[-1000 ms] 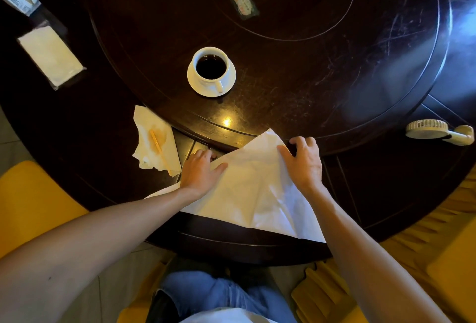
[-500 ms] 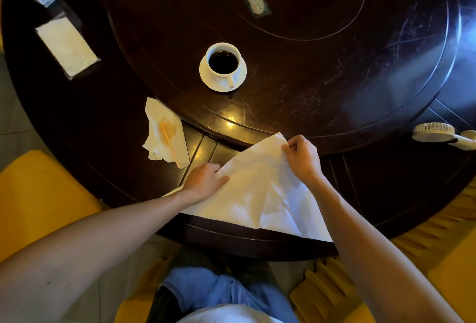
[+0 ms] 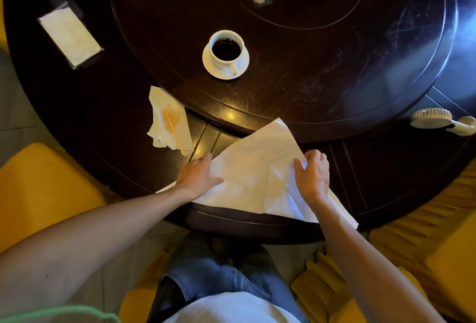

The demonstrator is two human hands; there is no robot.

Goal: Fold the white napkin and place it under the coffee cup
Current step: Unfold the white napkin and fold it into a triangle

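Right hand [image 3: 313, 177] pinches napkin [image 3: 257, 168] edge, left hand [image 3: 197, 178] pressed flat on it; napkin lies folded at table [image 3: 103, 116] near rim, well apart from cup [image 3: 226, 50] on saucer [image 3: 221, 72].

1 head-worn wide view, looking steeply down, close above table [image 3: 322, 86]
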